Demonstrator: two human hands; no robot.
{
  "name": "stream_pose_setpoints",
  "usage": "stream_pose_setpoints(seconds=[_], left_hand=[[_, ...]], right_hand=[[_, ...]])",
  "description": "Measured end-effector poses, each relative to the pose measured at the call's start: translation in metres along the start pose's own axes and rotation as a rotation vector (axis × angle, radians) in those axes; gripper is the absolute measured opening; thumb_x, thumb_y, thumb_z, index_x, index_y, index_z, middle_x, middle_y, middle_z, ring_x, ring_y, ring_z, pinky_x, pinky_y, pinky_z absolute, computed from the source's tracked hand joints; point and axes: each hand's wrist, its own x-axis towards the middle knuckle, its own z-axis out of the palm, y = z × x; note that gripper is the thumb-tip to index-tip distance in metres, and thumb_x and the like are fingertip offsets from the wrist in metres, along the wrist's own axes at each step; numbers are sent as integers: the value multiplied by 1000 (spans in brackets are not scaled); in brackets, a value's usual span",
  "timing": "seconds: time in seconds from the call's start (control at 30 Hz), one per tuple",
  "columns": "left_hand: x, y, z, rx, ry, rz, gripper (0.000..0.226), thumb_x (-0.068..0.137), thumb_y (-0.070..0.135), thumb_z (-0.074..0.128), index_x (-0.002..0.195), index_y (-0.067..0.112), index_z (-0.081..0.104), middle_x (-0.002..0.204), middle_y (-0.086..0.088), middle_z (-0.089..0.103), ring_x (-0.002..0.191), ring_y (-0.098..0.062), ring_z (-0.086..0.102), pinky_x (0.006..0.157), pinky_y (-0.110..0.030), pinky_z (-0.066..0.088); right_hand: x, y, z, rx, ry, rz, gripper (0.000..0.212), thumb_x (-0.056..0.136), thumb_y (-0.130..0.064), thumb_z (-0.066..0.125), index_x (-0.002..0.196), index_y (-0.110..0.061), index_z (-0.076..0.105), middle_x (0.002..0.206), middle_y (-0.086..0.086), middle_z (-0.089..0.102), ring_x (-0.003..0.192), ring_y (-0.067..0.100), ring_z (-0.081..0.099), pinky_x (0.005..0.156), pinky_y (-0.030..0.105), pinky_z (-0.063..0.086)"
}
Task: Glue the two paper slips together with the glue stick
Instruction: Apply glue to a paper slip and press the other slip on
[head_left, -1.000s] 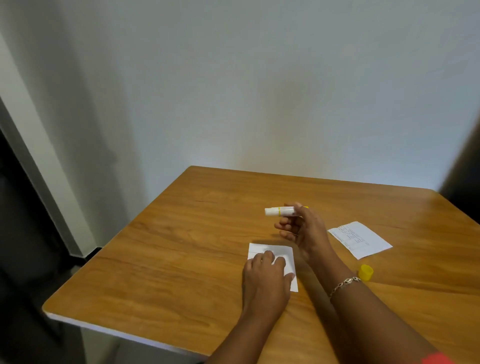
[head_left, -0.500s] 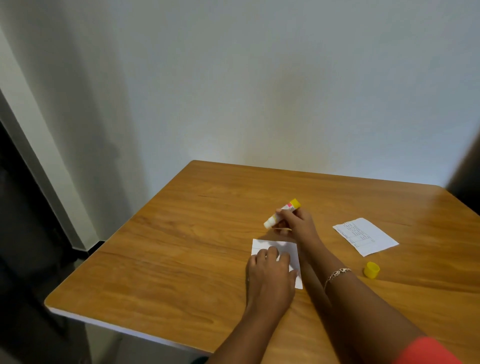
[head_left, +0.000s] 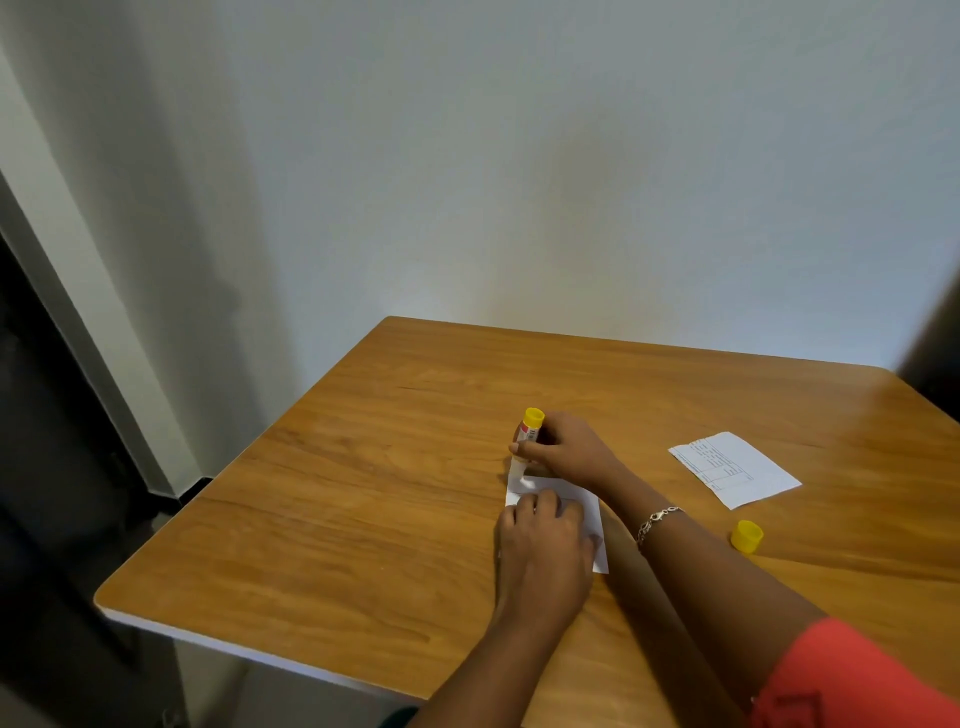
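Right hand, fingers curled round the barrel of the glue stick, holds it nearly upright, yellow base uppermost; its lower end meets the far left corner of the first paper slip. Whether glue is already transferring cannot be told. Left hand lies just nearer the person than the right hand, palm down, fingers flat and together on the slip, pinning it to the table. For a good coat, the stick should probably be drawn in straight, light strokes away from the pinning fingers, so that the thin sheet neither creases nor drags, and carried out to the edges. The second paper slip, printed, lies well to the right of both hands, unglued. The yellow cap stands beside the right forearm, just nearer the person than that second slip.
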Motion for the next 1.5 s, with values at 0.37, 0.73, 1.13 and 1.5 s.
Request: stream_pose_setpoints(seconds=[0.37,0.73,1.13,1.5], left_hand=[[1,0,0,5,-10,-6,35,93,38,40,118,16,50,123,-7,53,115,-23,45,94,-37,35],[0,1,-1,-29,67,1,29,90,35,49,107,14,58,111,-9,60,106,-26,54,88,-38,41],[1,-2,1,2,-22,-24,36,94,42,39,119,20,50,127,-3,51,118,-19,43,96,-34,33],[1,-1,0,-6,-27,-25,38,94,42,40,122,19,50,127,-5,52,117,-21,44,95,-35,34]], right_hand=[[1,-4,3,-22,-27,17,22,83,-22,65,89,0,62,78,10,63,59,7,54,47,5,38],[-2,-9,-2,-54,-67,24,30,83,-23,66,93,4,61,91,25,68,77,28,63,71,39,51],[-13,0,-18,-57,-46,87,28,82,-21,66,93,4,61,93,23,68,88,35,65,82,50,52],[-25,16,-36,-96,2,110,24,82,-21,65,93,0,63,95,19,69,87,31,65,82,47,52]])
